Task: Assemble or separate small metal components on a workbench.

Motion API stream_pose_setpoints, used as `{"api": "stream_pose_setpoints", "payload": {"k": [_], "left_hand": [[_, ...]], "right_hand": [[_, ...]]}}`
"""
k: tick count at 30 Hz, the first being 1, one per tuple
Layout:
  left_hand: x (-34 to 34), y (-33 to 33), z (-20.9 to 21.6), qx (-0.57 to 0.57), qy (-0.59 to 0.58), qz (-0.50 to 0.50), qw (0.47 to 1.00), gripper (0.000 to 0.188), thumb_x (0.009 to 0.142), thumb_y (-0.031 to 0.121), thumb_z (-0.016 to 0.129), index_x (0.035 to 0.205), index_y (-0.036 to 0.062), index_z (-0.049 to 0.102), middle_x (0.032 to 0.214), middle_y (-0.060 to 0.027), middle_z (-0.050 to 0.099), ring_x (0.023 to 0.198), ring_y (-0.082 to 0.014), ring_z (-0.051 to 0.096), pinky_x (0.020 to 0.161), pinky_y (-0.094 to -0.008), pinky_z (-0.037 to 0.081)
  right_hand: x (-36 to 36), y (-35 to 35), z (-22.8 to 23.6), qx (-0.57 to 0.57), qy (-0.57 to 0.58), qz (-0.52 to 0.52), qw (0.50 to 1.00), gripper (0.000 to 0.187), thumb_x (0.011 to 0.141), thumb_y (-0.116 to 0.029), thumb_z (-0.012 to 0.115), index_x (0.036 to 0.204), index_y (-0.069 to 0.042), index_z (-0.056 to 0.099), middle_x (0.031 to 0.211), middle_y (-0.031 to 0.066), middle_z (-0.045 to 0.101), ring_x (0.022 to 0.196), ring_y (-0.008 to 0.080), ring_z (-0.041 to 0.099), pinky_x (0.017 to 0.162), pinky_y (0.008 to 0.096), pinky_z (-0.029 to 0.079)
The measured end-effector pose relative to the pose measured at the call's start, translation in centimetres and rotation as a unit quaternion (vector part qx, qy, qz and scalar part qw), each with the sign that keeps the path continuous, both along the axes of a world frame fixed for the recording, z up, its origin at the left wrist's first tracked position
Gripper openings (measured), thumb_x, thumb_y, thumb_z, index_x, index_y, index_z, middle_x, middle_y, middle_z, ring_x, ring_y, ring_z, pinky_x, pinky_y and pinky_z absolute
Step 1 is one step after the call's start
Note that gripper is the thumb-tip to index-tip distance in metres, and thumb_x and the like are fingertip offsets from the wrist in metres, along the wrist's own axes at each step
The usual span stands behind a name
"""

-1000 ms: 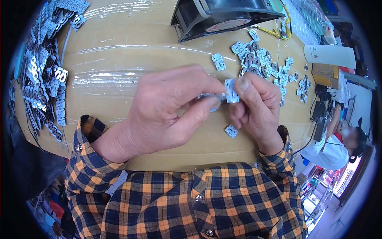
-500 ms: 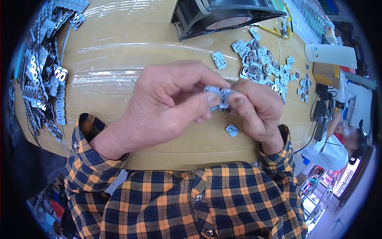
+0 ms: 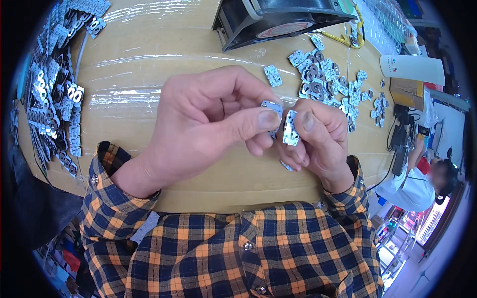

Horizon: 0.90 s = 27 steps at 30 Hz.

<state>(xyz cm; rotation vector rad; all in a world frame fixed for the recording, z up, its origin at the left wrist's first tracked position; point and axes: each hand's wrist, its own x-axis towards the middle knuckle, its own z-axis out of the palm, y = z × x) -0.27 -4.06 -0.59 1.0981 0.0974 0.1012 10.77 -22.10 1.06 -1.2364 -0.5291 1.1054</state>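
Between the thumb and fingers of my left hand [image 3: 203,119] is a small light-blue circuit board [image 3: 272,106], partly covered by the thumb. My right hand [image 3: 323,134] pinches another small circuit board [image 3: 290,130], tilted so its dark-spotted face shows. A narrow gap separates the two pieces. Both hands are raised over the middle of the table. Below my right fingers, the edge of a loose board [image 3: 286,166] peeks out, mostly hidden. One more single board [image 3: 273,75] lies beyond my hands.
A pile of small boards and dark round parts [image 3: 318,74] lies at the right. Stacked board panels [image 3: 54,99] fill the left side. A black fan [image 3: 283,22] stands at the far edge. A white cup [image 3: 412,69] lies right, near a cardboard box [image 3: 407,93]. A person [image 3: 415,188] sits beyond.
The boards that were together between my fingers are now apart, one in each hand. My right hand has turned and lowered slightly, covering most of the loose board below.
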Motion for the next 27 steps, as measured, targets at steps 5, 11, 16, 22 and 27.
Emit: {"api": "stream_pose_setpoints", "payload": {"k": [5, 11, 16, 22, 27], "left_hand": [[-0.1, -0.5, 0.3, 0.237, -0.107, 0.088, 0.961, 0.018, 0.086, -0.007, 0.063, 0.104, -0.0059, 0.063, 0.079, -0.0105, 0.067, 0.07, -0.0142, 0.066, 0.059, -0.0224, 0.051], [-0.1, -0.1, 0.2, 0.404, -0.18, 0.129, 0.888, 0.024, 0.077, -0.01, 0.07, 0.1, -0.0026, 0.065, 0.078, -0.0113, 0.067, 0.068, -0.017, 0.066, 0.058, -0.024, 0.049], [0.0, -0.3, 0.4, 0.415, -0.205, 0.152, 0.873, 0.026, 0.075, -0.01, 0.071, 0.099, -0.0021, 0.066, 0.079, -0.0127, 0.068, 0.067, -0.02, 0.065, 0.058, -0.0262, 0.049], [0.2, -0.8, 0.2, 0.412, -0.205, 0.162, 0.873, 0.026, 0.075, -0.01, 0.072, 0.098, -0.0029, 0.065, 0.08, -0.0127, 0.067, 0.067, -0.0201, 0.065, 0.058, -0.0265, 0.049], [0.4, -1.3, 0.2, 0.418, -0.194, 0.193, 0.866, 0.023, 0.076, -0.01, 0.071, 0.098, -0.0033, 0.065, 0.081, -0.013, 0.067, 0.067, -0.0196, 0.064, 0.058, -0.0259, 0.049]], "right_hand": [[-0.2, 0.0, 0.0, 0.001, -0.05, -0.054, 0.997, 0.031, 0.101, -0.021, 0.049, 0.081, 0.0, 0.058, 0.056, 0.0002, 0.054, 0.043, 0.0025, 0.044, 0.041, 0.0179, 0.034], [-0.3, 0.0, 0.2, -0.051, -0.143, -0.034, 0.988, 0.036, 0.101, -0.027, 0.05, 0.075, -0.002, 0.047, 0.056, 0.0028, 0.048, 0.043, 0.0084, 0.044, 0.04, 0.0216, 0.034], [-0.5, 0.0, 0.3, -0.035, -0.13, -0.052, 0.99, 0.036, 0.101, -0.027, 0.05, 0.075, -0.002, 0.048, 0.058, 0.0033, 0.049, 0.044, 0.0086, 0.044, 0.04, 0.022, 0.034], [-0.2, 0.1, 0.7, -0.046, -0.161, -0.04, 0.985, 0.034, 0.1, -0.025, 0.052, 0.075, 0.0, 0.052, 0.055, 0.0021, 0.05, 0.042, 0.0062, 0.043, 0.039, 0.0214, 0.033], [0.2, -0.1, 0.3, -0.027, -0.135, -0.046, 0.989, 0.03, 0.1, -0.02, 0.052, 0.078, 0.001, 0.058, 0.057, 0.0004, 0.053, 0.043, 0.0026, 0.044, 0.04, 0.0189, 0.032]]}}
